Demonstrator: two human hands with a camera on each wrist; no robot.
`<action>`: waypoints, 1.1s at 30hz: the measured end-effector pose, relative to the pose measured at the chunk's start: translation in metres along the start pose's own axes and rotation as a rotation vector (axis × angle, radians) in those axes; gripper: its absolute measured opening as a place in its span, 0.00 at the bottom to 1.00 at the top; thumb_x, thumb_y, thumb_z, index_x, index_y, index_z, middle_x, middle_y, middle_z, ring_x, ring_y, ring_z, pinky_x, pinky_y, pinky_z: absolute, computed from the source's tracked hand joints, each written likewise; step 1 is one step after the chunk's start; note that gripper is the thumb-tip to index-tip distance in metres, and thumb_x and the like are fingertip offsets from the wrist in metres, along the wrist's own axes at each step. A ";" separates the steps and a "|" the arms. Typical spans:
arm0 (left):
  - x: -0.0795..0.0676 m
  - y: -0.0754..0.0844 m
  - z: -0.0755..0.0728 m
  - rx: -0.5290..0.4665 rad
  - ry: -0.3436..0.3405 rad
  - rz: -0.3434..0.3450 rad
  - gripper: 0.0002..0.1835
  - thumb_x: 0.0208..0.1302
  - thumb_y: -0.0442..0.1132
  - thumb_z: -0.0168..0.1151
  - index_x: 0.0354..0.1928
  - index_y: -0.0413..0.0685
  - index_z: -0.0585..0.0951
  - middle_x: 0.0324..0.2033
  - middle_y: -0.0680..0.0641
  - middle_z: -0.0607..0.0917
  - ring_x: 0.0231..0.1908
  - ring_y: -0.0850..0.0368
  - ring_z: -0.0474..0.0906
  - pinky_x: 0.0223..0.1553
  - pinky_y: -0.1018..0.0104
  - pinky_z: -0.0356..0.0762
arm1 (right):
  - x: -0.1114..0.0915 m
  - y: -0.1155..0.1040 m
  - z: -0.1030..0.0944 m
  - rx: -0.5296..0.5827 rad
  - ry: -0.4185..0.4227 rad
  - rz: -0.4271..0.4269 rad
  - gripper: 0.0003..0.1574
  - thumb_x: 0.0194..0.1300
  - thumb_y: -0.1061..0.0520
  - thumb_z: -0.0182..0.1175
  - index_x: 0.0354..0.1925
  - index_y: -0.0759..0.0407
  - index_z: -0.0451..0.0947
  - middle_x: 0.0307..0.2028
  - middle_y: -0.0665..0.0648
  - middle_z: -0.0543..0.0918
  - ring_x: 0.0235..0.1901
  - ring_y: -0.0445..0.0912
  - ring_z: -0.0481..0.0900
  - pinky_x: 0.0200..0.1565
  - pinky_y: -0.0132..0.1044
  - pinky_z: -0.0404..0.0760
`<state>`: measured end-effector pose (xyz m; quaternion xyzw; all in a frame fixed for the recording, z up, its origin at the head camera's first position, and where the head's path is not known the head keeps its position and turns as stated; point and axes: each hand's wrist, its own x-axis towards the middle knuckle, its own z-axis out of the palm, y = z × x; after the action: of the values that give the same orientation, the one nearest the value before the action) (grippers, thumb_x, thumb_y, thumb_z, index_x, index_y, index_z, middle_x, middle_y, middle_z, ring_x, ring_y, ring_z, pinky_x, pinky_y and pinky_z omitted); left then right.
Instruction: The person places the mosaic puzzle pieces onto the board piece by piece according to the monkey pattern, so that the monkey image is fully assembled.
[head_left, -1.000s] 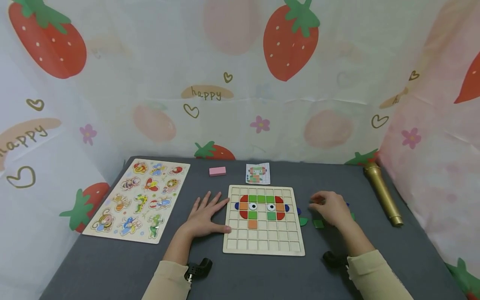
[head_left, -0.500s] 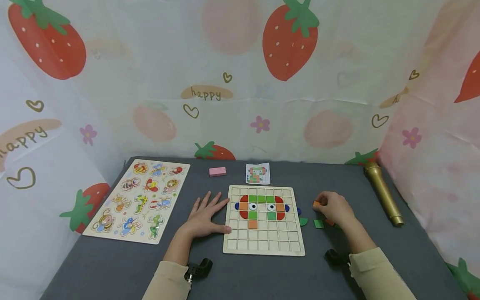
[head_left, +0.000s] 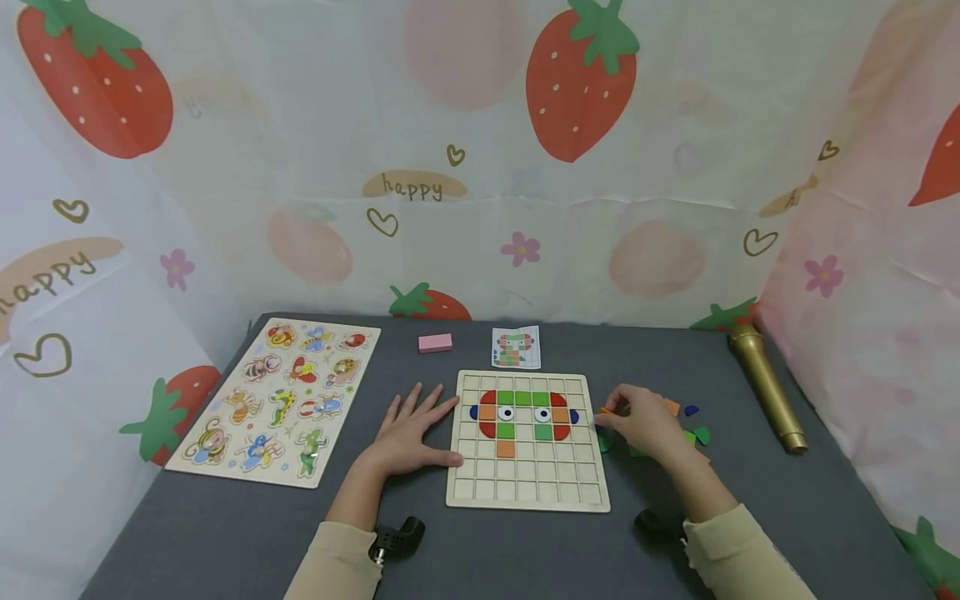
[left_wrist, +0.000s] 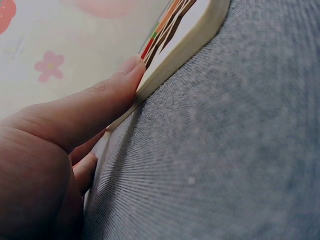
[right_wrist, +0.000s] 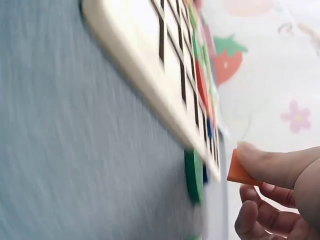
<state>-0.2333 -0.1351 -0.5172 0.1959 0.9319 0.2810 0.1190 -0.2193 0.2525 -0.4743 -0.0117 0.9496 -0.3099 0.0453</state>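
Observation:
A wooden grid board lies mid-table, with red, green, orange and blue tiles and two eye tiles set in its upper part. Fingers spread, my left hand rests on the table, and its thumb touches the board's left edge. Between thumb and fingertips, my right hand pinches an orange square tile just off the board's right edge. Below it, a green curved tile lies beside the board in the right wrist view. My right hand partly covers other loose tiles.
Several loose tiles, among them a green one and a blue one, lie right of my right hand. Behind the board are a printed pattern card and a pink block. An insect picture board lies left, a gold tube right.
My right hand first hovered over the loose tiles, then came up with an orange tile and carried it left toward the board, uncovering tiles behind it. My left hand stayed put.

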 end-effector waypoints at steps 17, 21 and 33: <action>0.001 -0.002 0.001 0.009 -0.007 -0.002 0.56 0.50 0.71 0.71 0.79 0.69 0.57 0.81 0.52 0.48 0.80 0.44 0.30 0.77 0.39 0.25 | -0.013 -0.061 0.054 0.103 -0.067 -0.176 0.05 0.63 0.56 0.71 0.32 0.53 0.83 0.27 0.46 0.82 0.27 0.40 0.76 0.33 0.35 0.76; 0.001 -0.001 0.000 0.000 -0.005 0.002 0.56 0.50 0.70 0.72 0.79 0.68 0.58 0.81 0.51 0.48 0.80 0.43 0.30 0.77 0.38 0.25 | -0.008 -0.066 0.064 0.081 -0.068 -0.202 0.04 0.64 0.57 0.71 0.33 0.51 0.84 0.29 0.45 0.83 0.29 0.39 0.75 0.36 0.36 0.77; 0.001 -0.001 0.000 -0.002 -0.003 -0.002 0.55 0.50 0.70 0.72 0.79 0.67 0.59 0.81 0.50 0.49 0.80 0.42 0.30 0.77 0.38 0.25 | -0.010 -0.073 0.070 -0.045 -0.090 -0.211 0.06 0.63 0.53 0.71 0.29 0.44 0.86 0.28 0.41 0.84 0.32 0.39 0.78 0.41 0.42 0.80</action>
<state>-0.2341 -0.1356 -0.5178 0.1953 0.9317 0.2814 0.1207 -0.2035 0.1525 -0.4864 -0.1268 0.9468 -0.2907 0.0549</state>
